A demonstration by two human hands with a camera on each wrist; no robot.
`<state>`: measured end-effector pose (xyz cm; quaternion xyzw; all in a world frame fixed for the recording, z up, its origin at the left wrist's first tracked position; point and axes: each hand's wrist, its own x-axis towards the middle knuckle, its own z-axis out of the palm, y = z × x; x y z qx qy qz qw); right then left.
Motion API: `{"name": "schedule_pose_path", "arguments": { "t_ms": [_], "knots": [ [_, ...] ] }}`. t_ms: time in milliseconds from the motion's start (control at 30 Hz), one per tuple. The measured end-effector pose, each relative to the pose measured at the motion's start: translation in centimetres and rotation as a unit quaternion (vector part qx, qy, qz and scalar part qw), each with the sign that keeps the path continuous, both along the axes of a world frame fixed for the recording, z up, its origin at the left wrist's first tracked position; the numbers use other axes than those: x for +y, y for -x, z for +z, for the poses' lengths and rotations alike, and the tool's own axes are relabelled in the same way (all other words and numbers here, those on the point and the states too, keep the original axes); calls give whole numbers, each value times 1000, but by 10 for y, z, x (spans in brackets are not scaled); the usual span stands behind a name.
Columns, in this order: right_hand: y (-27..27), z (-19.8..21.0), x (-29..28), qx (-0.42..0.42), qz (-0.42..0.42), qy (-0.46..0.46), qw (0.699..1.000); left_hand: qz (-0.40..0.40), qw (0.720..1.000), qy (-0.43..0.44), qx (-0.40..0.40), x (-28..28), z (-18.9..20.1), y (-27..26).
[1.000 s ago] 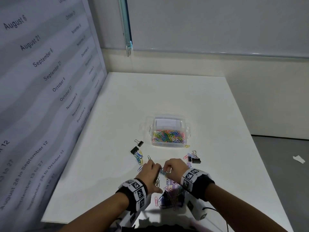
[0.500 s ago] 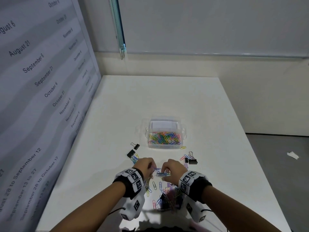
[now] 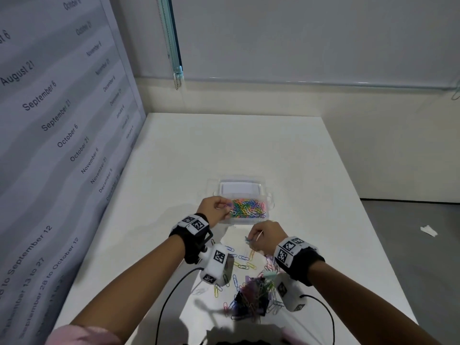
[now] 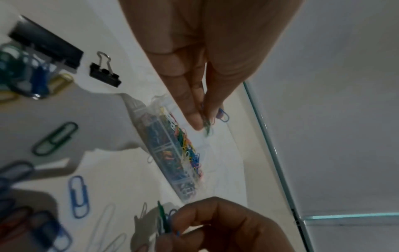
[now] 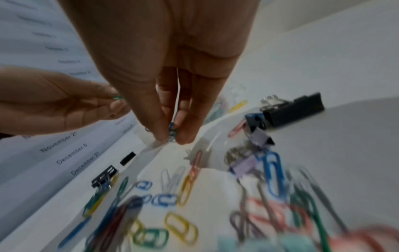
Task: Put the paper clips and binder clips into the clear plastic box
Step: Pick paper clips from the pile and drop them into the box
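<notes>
The clear plastic box (image 3: pixel 270 195) stands mid-table with colourful paper clips (image 3: pixel 249 208) inside. My left hand (image 3: pixel 225 207) is at the box's left rim and pinches a few paper clips (image 4: pixel 206 125) over it. Just short of the box's near wall, my right hand (image 3: pixel 254 239) pinches a small bunch of blue and green clips (image 5: pixel 172 132). Loose paper clips (image 3: pixel 240 266) lie scattered on the table beneath both wrists. A tangled heap of clips and binder clips (image 3: pixel 251 295) lies nearer to me. Black binder clips (image 4: pixel 104 73) lie left of the box.
A banner printed with dates (image 3: pixel 62 120) runs along the table's left side. The table's right edge drops to a grey floor with a paper scrap (image 3: pixel 428 231). Black cables (image 3: pixel 169 295) trail from the wrist cameras. A black binder clip (image 5: pixel 295 109) and purple ones (image 5: pixel 260 136) lie right of my right hand.
Both hands have risen from the scattered clips with clips pinched. The left has travelled forward to the box's left rim; the right has come up just short of the box.
</notes>
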<state>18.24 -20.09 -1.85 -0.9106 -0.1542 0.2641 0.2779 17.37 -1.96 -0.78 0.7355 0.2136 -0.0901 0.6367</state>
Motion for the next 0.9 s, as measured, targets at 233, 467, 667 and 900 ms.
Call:
{"name": "schedule_pose_path", "arguments": {
  "t_ms": [233, 467, 667, 900],
  "knots": [
    [-31, 28, 7, -39, -33, -55, 997, -51, 993, -100, 21, -1, -6, -2],
    [-41, 23, 12, -75, -71, -90, 991, -107, 986, -127, 10, 4, -11, 38],
    [-9, 0, 4, -29, 63, 16, 997, -393, 850, -331, 117, 12, -10, 76],
    [18, -23, 1, 15, 178, 97, 979, -385, 822, -405, 110, 5, -34, 93]
  ]
}}
